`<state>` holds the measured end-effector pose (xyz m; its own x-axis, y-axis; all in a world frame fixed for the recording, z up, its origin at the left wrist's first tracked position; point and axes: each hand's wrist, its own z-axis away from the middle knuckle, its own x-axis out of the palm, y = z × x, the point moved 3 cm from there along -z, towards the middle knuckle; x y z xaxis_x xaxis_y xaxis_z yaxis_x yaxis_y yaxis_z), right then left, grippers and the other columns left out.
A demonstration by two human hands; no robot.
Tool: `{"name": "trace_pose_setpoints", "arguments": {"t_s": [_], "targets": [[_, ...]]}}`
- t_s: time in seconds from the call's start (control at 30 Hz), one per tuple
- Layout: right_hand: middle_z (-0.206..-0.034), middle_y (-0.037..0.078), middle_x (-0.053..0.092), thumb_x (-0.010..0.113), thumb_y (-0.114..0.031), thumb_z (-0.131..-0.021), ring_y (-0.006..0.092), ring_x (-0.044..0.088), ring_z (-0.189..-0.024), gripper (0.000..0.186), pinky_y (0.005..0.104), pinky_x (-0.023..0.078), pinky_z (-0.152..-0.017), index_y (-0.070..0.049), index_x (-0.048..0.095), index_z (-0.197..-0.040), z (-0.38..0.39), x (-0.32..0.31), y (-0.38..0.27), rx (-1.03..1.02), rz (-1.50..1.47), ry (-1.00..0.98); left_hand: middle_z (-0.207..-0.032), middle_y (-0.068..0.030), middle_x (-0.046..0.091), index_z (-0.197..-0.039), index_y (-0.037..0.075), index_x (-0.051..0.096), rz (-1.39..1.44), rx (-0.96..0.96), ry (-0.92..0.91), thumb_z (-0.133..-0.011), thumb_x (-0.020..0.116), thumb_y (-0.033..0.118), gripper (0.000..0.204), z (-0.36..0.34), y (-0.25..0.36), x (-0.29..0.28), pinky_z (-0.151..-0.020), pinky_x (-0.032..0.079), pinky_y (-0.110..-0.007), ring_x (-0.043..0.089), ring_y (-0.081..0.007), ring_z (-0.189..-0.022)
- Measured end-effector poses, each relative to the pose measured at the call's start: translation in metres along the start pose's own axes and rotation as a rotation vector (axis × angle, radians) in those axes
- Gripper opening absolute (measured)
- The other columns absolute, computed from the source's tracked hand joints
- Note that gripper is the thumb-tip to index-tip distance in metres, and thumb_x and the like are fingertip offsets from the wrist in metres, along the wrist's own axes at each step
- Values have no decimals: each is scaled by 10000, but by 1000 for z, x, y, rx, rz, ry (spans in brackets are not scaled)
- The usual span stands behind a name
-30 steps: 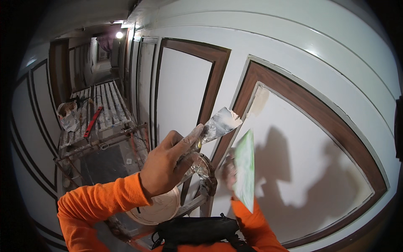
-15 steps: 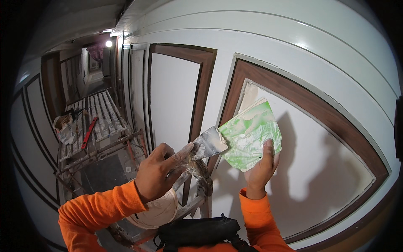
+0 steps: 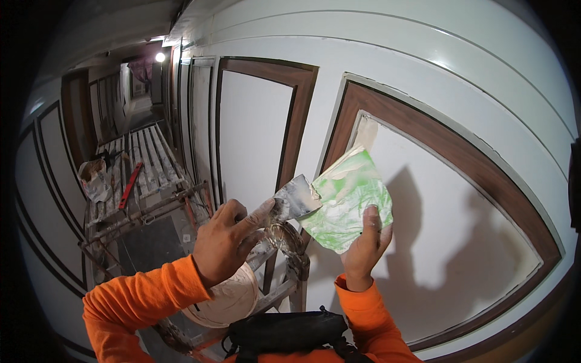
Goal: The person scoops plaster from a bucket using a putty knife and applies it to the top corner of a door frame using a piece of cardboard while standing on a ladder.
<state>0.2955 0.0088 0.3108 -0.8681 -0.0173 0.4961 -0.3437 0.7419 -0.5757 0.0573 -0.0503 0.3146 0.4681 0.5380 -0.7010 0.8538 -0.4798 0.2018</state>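
Observation:
My left hand (image 3: 227,239) is closed on a putty knife (image 3: 296,198), with its index finger laid along the flat metal blade. White compound smears the blade and sits thicker at its far edge. That edge meets the left side of a flat green plastic spreader (image 3: 351,209) coated with white and beige putty. My right hand (image 3: 366,248) grips the spreader from the lower right, thumb on its face. Behind the spreader, a wood-framed white wall panel (image 3: 448,242) carries a beige putty patch (image 3: 365,132) in its upper corner.
Below my left forearm stands a round bucket of pale putty (image 3: 227,296) beside scaffold rails (image 3: 278,296). A putty-splashed slatted platform (image 3: 145,160) at the left bears a red level (image 3: 131,186) and an opened bag (image 3: 95,181). A black pouch (image 3: 287,330) hangs at my waist.
The spreader and my right hand have shifted left and slightly down. My left hand has moved a little left with the putty knife, whose blade edge still meets the spreader.

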Motion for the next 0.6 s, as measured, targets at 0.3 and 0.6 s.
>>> {"name": "trace_pose_setpoints", "arguments": {"t_s": [0.3, 0.6], "targets": [[-950, 116, 697, 584, -138, -965, 169, 639, -853, 274, 306, 502, -794, 72, 636, -1133, 38, -1, 25, 16, 350, -380, -948, -102, 538, -1416, 181, 561, 36, -25, 63, -798, 764, 81, 658, -9, 5, -16, -693, 514, -379, 580, -257, -781], [-1094, 103, 663, 599, -124, -955, 169, 650, -946, 293, 303, 533, -840, 50, 597, -1190, -10, -32, 23, 385, 90, -12, -951, -109, 515, -1422, 147, 548, 18, 16, 150, -849, 730, 157, 602, -13, 0, -25, -678, 496, -373, 544, -256, -807]]}}
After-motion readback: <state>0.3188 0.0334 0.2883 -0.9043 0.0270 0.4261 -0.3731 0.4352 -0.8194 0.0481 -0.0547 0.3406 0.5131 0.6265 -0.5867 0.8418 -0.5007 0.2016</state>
